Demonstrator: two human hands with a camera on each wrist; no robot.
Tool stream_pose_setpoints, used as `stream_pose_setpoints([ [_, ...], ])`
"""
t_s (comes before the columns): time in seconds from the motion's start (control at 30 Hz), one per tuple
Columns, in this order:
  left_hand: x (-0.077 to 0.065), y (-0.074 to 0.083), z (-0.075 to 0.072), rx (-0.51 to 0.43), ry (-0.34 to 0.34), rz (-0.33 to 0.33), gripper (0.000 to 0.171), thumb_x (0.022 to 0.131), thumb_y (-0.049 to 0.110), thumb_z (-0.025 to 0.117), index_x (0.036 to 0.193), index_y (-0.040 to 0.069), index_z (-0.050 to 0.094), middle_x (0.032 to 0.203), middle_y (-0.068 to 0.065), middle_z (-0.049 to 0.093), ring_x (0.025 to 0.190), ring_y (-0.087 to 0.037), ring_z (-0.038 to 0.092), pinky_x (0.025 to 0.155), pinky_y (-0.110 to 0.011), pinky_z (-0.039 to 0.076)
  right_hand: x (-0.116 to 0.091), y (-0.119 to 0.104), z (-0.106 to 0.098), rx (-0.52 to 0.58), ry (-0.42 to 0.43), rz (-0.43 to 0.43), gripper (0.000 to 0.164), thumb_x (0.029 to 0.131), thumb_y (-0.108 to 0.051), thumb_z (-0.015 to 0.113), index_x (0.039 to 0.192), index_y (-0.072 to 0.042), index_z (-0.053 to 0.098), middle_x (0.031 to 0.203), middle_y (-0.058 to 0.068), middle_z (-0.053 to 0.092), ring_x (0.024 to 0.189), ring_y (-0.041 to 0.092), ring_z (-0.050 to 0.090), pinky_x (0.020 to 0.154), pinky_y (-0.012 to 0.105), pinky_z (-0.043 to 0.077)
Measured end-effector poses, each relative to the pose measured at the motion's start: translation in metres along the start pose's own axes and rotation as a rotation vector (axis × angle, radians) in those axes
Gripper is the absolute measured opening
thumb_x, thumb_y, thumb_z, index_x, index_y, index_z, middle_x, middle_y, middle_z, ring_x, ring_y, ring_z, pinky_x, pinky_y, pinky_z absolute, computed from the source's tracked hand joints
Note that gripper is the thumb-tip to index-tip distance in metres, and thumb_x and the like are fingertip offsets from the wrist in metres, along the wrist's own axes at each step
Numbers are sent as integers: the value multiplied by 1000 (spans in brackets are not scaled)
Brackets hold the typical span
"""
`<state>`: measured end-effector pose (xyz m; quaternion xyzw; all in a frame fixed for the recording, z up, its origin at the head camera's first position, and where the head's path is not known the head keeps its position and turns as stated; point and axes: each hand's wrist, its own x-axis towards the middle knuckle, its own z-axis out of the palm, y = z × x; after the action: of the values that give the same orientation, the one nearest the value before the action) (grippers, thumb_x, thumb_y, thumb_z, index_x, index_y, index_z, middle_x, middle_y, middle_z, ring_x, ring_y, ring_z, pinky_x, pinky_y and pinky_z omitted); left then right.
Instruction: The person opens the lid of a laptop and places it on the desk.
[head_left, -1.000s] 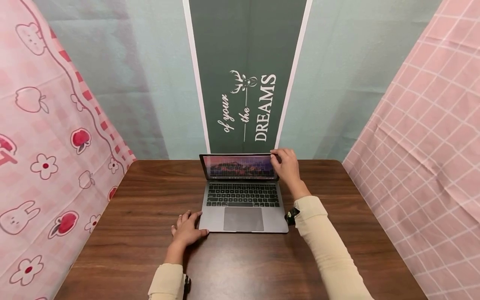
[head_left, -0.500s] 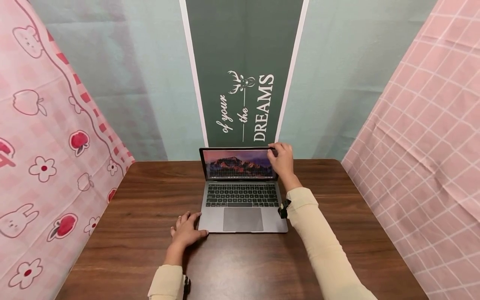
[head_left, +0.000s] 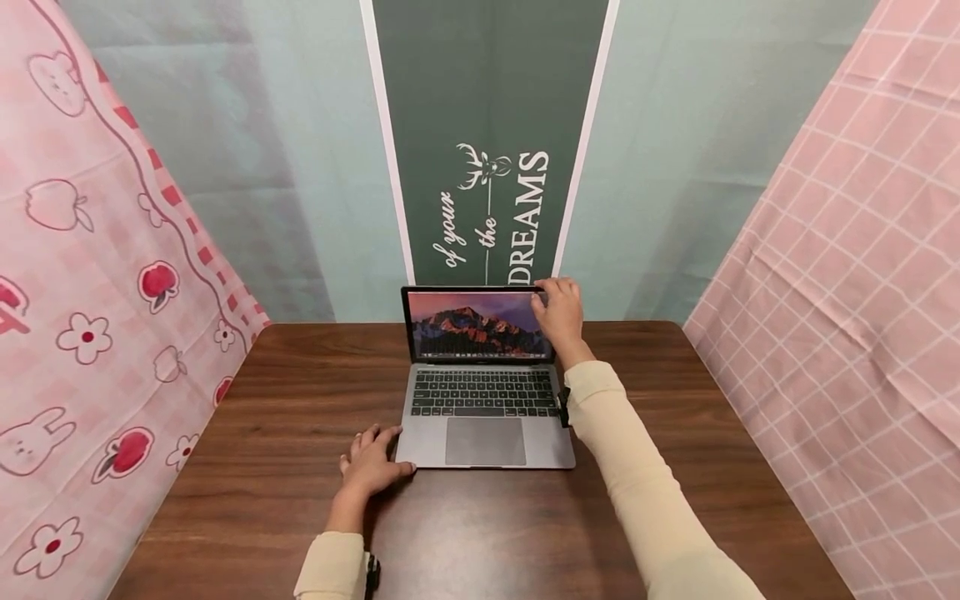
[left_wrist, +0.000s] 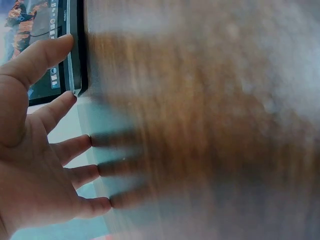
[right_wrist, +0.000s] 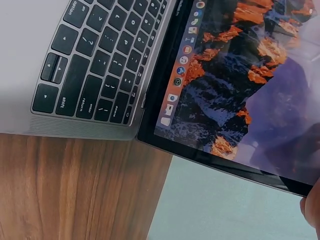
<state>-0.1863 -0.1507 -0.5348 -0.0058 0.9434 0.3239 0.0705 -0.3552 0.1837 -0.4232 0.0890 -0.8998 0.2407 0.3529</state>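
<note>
A grey laptop (head_left: 551,437) stands unfolded on the wooden table, its lit screen (head_left: 472,325) raised and showing a mountain picture. My right hand (head_left: 562,312) pinches the upper right corner of the lid, thumb on the screen side and fingers behind the top edge. In the right wrist view only a bit of a finger (right_wrist: 313,205) shows at the lid's edge. At the laptop's front left corner, my left hand (head_left: 371,462) rests with fingers spread. Its thumb (left_wrist: 47,55) is at the front edge and its index finger (left_wrist: 57,110) at the side; the other fingertips touch the table.
The brown wooden table (head_left: 262,450) ends just behind the laptop, where a green and pale blue curtain (head_left: 300,167) hangs. Pink patterned cloths (head_left: 90,275) and pink checked cloths (head_left: 847,275) flank the left and right sides.
The right hand has moved up and slightly left with the lid's corner, tilting the screen further back and more upright. The left hand has stayed at the front left corner.
</note>
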Motion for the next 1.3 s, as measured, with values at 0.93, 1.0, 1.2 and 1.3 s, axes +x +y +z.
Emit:
stream_pose_setpoints([
  [0.93,1,0,-1,12,17,4,72,67,34,79,131,14,53,141,-24,32,130,-47,18,92,-71,11,34,5,4,-235,-298,73,25,92,-21,56,115,-10,54,113,19,57,111,40,44,84,50,42],
  [1.0,0,0,-1,10,19,2,72,67,33,79,131,14,54,141,-23,32,130,-47,18,92,-71,11,36,5,4,-231,-308,81,26,92,-22,55,115,-10,55,112,19,57,110,40,44,82,50,43],
  [1.2,1,-1,-1,15,19,-9,72,66,33,80,131,15,54,142,-22,32,130,-46,18,92,-71,11,36,5,4,-224,-325,91,26,92,-21,55,115,-8,56,112,19,57,110,40,44,87,48,39],
  [1.3,1,-1,-1,11,24,-10,72,66,33,80,131,14,54,142,-23,32,130,-47,18,92,-71,10,35,4,3,-216,-316,92,27,92,-21,56,115,-8,57,112,20,57,110,40,44,88,47,39],
])
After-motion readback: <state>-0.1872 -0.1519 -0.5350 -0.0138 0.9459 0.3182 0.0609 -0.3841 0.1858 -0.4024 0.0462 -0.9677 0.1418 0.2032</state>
